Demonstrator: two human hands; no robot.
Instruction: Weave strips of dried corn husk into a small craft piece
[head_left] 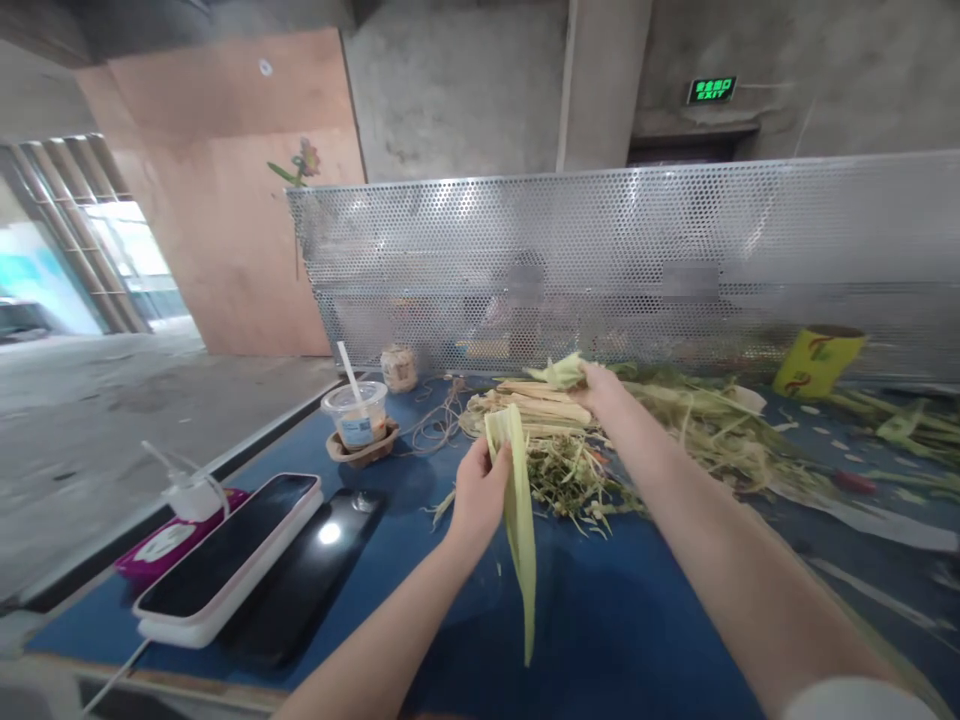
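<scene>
Near the middle of the table, my left hand (478, 487) pinches a long pale-green corn husk (522, 545) by its upper part; the pointed end hangs down toward me. Farther out, my right hand (601, 388) is closed on another bunched corn husk (559, 372), its fingertips partly hidden. Below that hand lies a pile of flat, yellowish husk strips (536, 408). Between my hands and nearer to me sits a tangled heap of dried green plant stems (566, 475).
Loose twine (442, 420) lies beside a plastic cup (357, 412) with a straw. Two phones, one white-edged (232, 550) and one black (307, 580), rest at left. Husks and fibres (705, 420) and a yellow roll (819, 362) are at right. A perforated metal screen (600, 260) borders the back.
</scene>
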